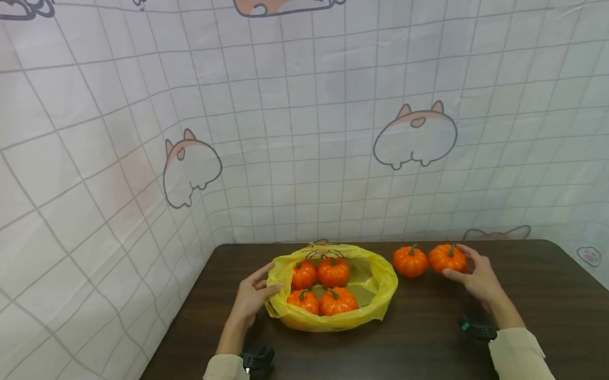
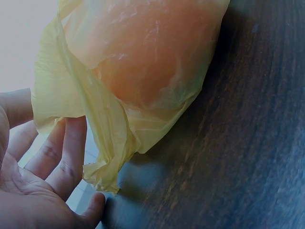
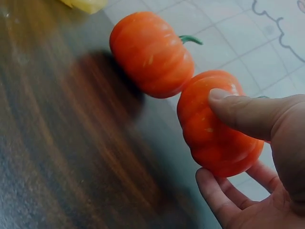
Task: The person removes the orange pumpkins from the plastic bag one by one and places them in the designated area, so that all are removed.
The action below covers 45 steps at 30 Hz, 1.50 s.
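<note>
A yellow plastic bag [image 1: 385, 291] lies wide-mouthed on the table, with several orange pumpkins [image 1: 333, 272] inside. At its left rim is my left hand [image 1: 248, 297]; in the left wrist view some fingers of that hand [image 2: 43, 171] go behind the bag's edge [image 2: 107, 129], the rest spread. Right of the bag, two more pumpkins stand side by side. My right hand [image 1: 479, 276] holds the right one [image 1: 446, 258], thumb on its side and fingers around it, as the right wrist view also shows; the other pumpkin [image 3: 150, 55] is close beside it, untouched by the hand.
The dark wooden table [image 1: 383, 356] reaches back to a white gridded cloth [image 1: 304, 184] with cartoon animals, which also hangs along the left side. Dark bands [image 1: 259, 359] are on both wrists, at the ends of light sleeves.
</note>
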Available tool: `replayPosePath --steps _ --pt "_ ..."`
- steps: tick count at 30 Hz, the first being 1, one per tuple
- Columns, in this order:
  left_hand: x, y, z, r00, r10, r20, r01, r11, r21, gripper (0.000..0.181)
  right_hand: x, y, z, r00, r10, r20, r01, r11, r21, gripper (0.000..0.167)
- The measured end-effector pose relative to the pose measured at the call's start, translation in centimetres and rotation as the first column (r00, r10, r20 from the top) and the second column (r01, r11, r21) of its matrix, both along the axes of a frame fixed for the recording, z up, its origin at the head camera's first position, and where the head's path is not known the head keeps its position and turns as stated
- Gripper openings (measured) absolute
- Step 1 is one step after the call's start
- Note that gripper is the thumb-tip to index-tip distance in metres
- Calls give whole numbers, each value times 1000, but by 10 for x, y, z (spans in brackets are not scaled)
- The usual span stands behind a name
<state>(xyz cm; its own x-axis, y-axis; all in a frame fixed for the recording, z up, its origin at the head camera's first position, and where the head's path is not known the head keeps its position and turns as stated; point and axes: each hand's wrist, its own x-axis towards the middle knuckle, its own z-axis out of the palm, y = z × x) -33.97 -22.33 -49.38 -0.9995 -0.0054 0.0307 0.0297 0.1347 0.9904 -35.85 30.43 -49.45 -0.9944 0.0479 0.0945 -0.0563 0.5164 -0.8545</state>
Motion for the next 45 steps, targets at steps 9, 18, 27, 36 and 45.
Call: replayPosePath --steps 9,18,27,36,45 --pt "1 1 -1 1000 -8 -4 8 1000 -1 61 0 1 -6 999 -15 38 14 1000 19 91" --pt "1 1 0 1000 -13 3 13 1000 8 62 -4 2 -7 999 -20 41 18 998 52 90" --pt "-1 0 0 1000 -16 0 16 1000 7 62 -8 0 -9 999 -19 44 17 999 48 88" --pt "-1 1 0 1000 -20 -6 20 1000 4 62 -11 0 -11 997 -27 77 25 999 25 87" --pt "-1 1 0 1000 -15 8 15 1000 12 63 -11 0 -10 997 -18 81 17 1000 6 90"
